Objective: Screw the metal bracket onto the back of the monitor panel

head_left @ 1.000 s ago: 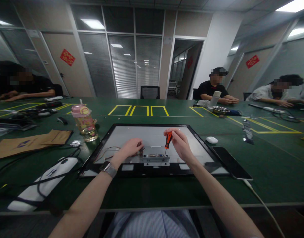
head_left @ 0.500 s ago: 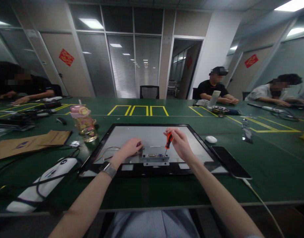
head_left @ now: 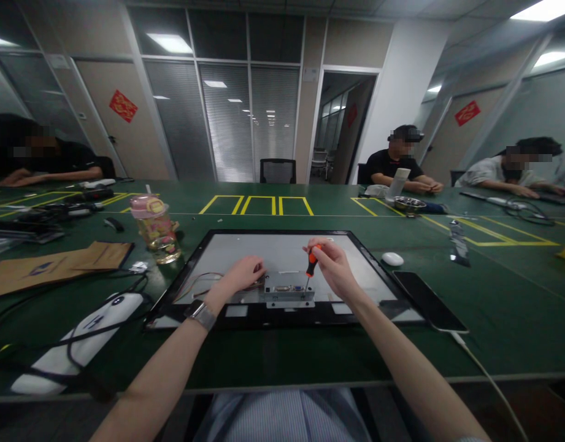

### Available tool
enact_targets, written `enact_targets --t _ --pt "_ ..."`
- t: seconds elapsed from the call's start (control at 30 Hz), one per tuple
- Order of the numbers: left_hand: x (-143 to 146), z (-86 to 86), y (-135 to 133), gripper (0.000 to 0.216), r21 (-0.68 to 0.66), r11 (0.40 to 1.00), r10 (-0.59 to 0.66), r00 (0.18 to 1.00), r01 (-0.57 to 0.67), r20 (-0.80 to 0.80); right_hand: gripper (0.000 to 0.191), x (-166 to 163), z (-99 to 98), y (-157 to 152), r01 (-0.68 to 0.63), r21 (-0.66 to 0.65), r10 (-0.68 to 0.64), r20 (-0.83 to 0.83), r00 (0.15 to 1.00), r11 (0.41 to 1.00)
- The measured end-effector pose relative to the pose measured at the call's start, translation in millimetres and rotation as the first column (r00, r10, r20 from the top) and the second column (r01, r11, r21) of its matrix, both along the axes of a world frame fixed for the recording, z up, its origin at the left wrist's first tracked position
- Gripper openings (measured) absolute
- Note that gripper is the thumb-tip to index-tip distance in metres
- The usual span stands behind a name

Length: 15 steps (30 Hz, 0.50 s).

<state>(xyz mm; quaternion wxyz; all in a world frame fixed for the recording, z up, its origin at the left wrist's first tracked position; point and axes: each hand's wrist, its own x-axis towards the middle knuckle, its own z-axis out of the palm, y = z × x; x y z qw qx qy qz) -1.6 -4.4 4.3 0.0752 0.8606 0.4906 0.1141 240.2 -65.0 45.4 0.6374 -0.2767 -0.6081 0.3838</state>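
My right hand (head_left: 334, 263) grips an orange-and-black screwdriver (head_left: 313, 261) held nearly upright. Its thin shaft points down to the right side of a grey metal bracket (head_left: 289, 296) with video connector ports. My left hand (head_left: 244, 274) rests by the bracket's left edge with fingers curled. What those fingers hold, if anything, is hidden. Beneath both hands a flat display panel (head_left: 231, 248) lies back side up, with a black frame and a pale grey back. Thin wires (head_left: 190, 281) run across the panel towards my left hand.
Left of the panel are a pink-lidded drink bottle (head_left: 156, 230), a brown paper bag (head_left: 56, 267) and a white power strip (head_left: 82, 344) with black cables. To the right lie a white oval case (head_left: 392, 259) and a phone (head_left: 429, 301) on a cable. Several people sit around the green table.
The screwdriver and my right hand shift very slightly, with the handle tilting a little. My left hand stays in place. At far left, a person's hands have drawn together.
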Motion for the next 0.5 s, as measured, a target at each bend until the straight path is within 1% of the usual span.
enact_targets --t 0.17,0.23,0.37,0.5 --pt "-0.6 -0.9 0.8 0.019 0.000 1.000 -0.001 1.000 0.001 0.003 0.026 0.6 -2.3 1.6 -0.033 0.016 0.033 0.022 0.999 0.999" --pt "-0.8 -1.6 1.3 0.019 0.001 1.000 -0.004 1.000 0.004 0.005 0.025 0.0 -2.0 1.9 -0.034 0.030 0.034 0.006 0.999 0.999" --pt "-0.6 -2.0 1.7 0.019 -0.001 1.000 -0.003 1.000 0.003 0.007 0.021 -0.1 -0.5 1.5 0.022 0.064 -0.021 -0.009 1.000 0.998" --pt "-0.4 -1.3 1.3 0.019 -0.002 1.000 0.000 1.000 0.000 -0.001 0.020 1.0 0.1 1.1 0.016 0.039 -0.015 -0.028 0.999 0.999"
